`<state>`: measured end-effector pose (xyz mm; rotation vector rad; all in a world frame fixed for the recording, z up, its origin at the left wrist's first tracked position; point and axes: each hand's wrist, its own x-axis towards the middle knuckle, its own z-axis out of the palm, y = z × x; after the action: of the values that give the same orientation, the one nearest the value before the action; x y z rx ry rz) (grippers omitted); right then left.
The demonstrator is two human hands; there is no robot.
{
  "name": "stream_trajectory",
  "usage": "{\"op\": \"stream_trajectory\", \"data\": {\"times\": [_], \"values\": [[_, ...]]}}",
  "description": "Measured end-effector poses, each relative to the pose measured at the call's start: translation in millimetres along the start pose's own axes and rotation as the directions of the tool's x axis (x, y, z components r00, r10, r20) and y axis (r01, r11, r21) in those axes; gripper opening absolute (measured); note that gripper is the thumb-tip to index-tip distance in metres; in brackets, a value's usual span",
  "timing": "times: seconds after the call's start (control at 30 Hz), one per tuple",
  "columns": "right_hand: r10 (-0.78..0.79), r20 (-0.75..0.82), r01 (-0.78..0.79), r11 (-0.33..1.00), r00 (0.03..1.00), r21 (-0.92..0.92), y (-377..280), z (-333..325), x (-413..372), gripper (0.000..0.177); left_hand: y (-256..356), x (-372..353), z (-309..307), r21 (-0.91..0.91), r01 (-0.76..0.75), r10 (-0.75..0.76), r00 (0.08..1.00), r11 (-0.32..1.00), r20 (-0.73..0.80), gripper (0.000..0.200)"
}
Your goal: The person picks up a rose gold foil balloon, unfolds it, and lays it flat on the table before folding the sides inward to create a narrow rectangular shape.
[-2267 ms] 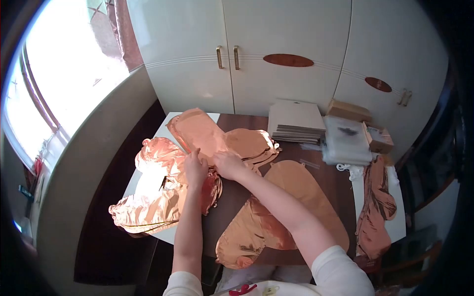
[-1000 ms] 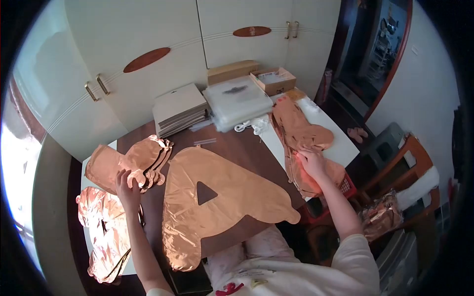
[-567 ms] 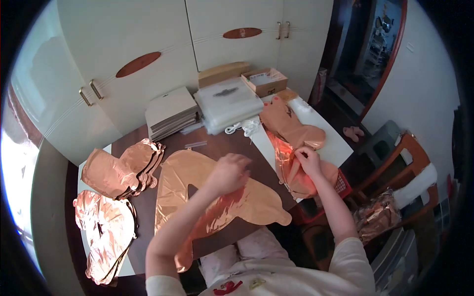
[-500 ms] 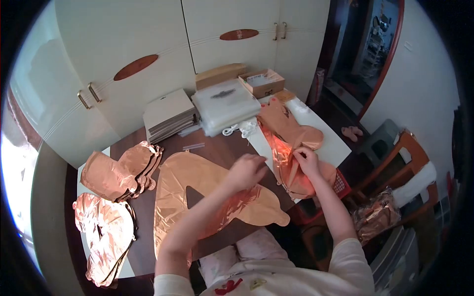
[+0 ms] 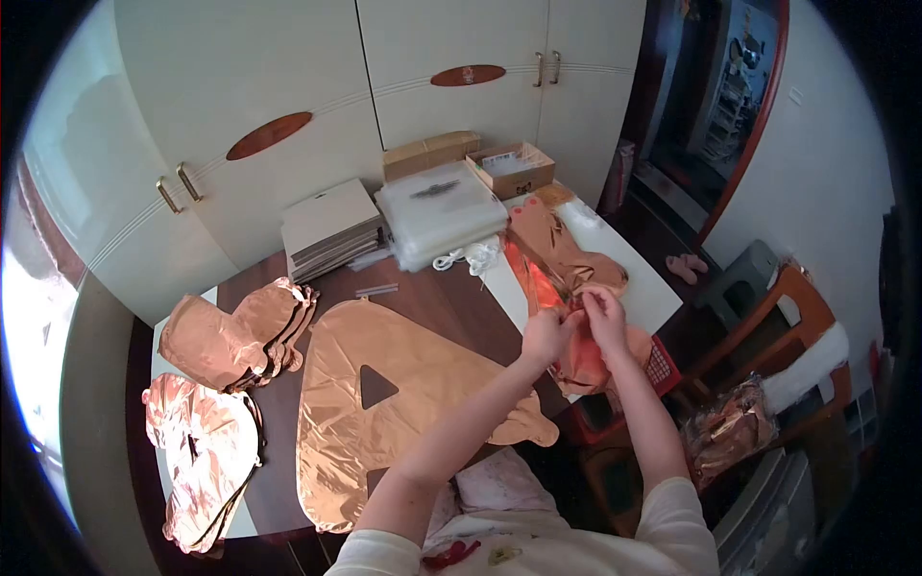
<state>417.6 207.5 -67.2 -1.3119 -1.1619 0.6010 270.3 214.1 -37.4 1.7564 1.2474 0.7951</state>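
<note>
White cupboards (image 5: 259, 77) stand behind a brown-and-white table (image 5: 451, 298). A large A-shaped foil balloon (image 5: 423, 355) covers its middle. On the right end lies a pile of copper foil (image 5: 586, 264), its long axis running from the back edge toward the person. The left hand (image 5: 547, 334) reaches it across the A; the right hand (image 5: 606, 317) comes more directly. Both sets of fingertips appear pinched on the foil, close together, with copper stretching beyond and below them.
</note>
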Motion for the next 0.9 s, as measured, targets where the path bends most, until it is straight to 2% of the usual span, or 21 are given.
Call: {"op": "stream_trajectory", "data": {"times": [0.1, 0.13, 0.23, 0.27, 0.33, 0.4, 0.5, 0.53, 0.6, 0.63, 0.67, 0.73, 0.8, 0.87, 0.9], "values": [[-0.113, 0.011, 0.112, 0.993, 0.994, 0.030, -21.9, -21.7, 1.5, 0.025, 0.0, 5.1, 12.0, -0.153, -0.316, 0.300, 0.947, 0.936, -0.118, 0.028], [-0.072, -0.023, 0.073, 0.995, 0.997, 0.061, -35.7, -30.1, -1.9, 0.028, 8.4, 2.4, 7.2, -0.145, -0.346, 0.331, 0.936, 0.927, -0.119, 0.021], [0.008, -0.124, 0.006, 0.994, 0.992, 0.112, -59.8, -50.3, -10.8, 0.034, 29.1, -5.1, -1.2, -0.383, -0.298, 0.288, 0.954, 0.874, -0.085, 0.021], [0.004, -0.162, 0.012, 0.995, 0.987, 0.097, -58.2, -57.0, -16.0, 0.035, 31.3, -3.9, -1.8, -0.348, -0.319, 0.322, 0.945, 0.881, -0.052, 0.020], [0.006, -0.217, 0.012, 0.996, 0.976, 0.084, -55.0, -65.8, -28.6, 0.036, 39.9, -11.7, -0.6, -0.411, -0.455, 0.484, 0.874, 0.790, -0.037, 0.018], [0.029, -0.254, -0.005, 0.996, 0.967, 0.094, -48.9, -72.5, -44.9, 0.037, 41.4, -10.0, 12.8, -0.319, -0.729, 0.739, 0.664, 0.605, -0.116, 0.014], [0.079, -0.342, -0.030, 0.989, 0.936, 0.147, -32.5, -89.5, -60.9, 0.039, 78.8, -35.5, -16.6, -0.540, -0.608, 0.746, 0.663, 0.582, 0.059, 0.016], [0.061, -0.373, 0.000, 0.987, 0.926, 0.159, -43.1, -84.1, -69.0, 0.039, 83.4, -41.2, -28.1, -0.503, -0.653, 0.766, 0.642, 0.565, 0.027, 0.016], [-0.043, -0.323, 0.073, 0.994, 0.946, 0.082, -55.8, -75.8, -83.2, 0.040, 84.5, -52.4, -59.9, -0.412, -0.741, 0.803, 0.595, 0.530, -0.036, 0.015], [-0.094, -0.291, 0.113, 0.992, 0.952, 0.049, -57.1, -73.1, -89.4, 0.041, 81.0, -59.1, -79.5, -0.373, -0.773, 0.806, 0.584, 0.514, -0.099, 0.014], [-0.130, -0.196, 0.130, 0.991, 0.972, -0.010, -54.1, -72.3, -95.7, 0.044, 75.3, -68.5, -102.1, -0.331, -0.801, 0.807, 0.569, 0.499, -0.158, 0.013], [-0.239, -0.025, 0.237, 0.969, 0.971, -0.077, -38.7, -63.3, -110.8, 0.048, 55.2, -100.7, -145.9, -0.323, -0.762, 0.761, 0.628, 0.560, -0.163, 0.014], [-0.320, 0.110, 0.331, 0.938, 0.941, -0.104, -40.0, -45.2, -113.0, 0.052, 32.7, -148.4, -180.7, -0.273, -0.653, 0.650, 0.751, 0.707, -0.112, 0.012], [-0.375, 0.213, 0.403, 0.909, 0.902, -0.107, -72.1, -15.1, -111.8, 0.055, 4.2, -194.8, -198.0, -0.172, -0.487, 0.470, 0.873, 0.856, -0.129, 0.010], [-0.400, 0.263, 0.438, 0.893, 0.878, -0.106, -86.2, -1.2, -110.7, 0.057, -10.8, -215.0, -197.7, -0.298, -0.317, 0.269, 0.944, 0.900, -0.192, 0.011]]}}
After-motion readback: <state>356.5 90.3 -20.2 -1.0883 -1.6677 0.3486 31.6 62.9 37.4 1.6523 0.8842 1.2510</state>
